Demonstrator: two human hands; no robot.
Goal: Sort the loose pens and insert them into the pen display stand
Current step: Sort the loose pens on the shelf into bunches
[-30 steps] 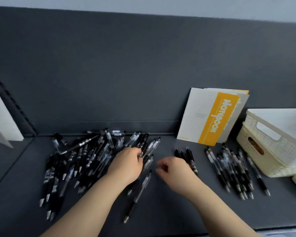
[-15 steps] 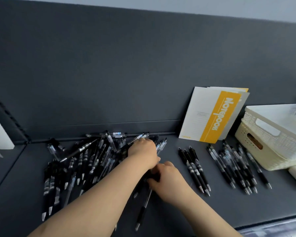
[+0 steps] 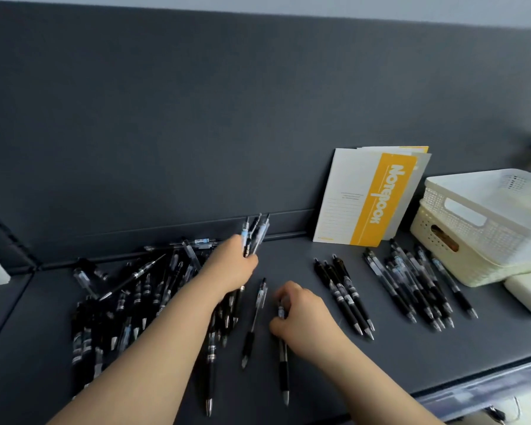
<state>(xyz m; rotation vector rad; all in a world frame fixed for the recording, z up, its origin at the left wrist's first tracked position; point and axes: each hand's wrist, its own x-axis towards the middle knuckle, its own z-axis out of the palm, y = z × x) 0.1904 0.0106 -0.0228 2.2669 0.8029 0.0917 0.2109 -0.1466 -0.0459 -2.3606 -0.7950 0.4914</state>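
The left hand [image 3: 233, 268] is gripping a small bunch of pens [image 3: 254, 236], its fingers curling round the barrels while their upper ends are sticking up above the knuckles. The right hand [image 3: 304, 314] is pinching a single black pen [image 3: 283, 360], whose tip is pointing back toward the person, low over the dark shelf [image 3: 411, 357]. Between the two hands one loose pen [image 3: 254, 320] is lying on the shelf. To the left of the left arm a jumbled pile of pens [image 3: 129, 299] is sprawling. To the right of the right hand three black pens [image 3: 344, 297] are lying side by side. Beyond them a larger sorted group [image 3: 411, 286] is lying just beside the stacked white baskets [image 3: 478, 228]. A yellow-banded notebook [image 3: 368, 197] is leaning against the back panel [image 3: 196, 118]
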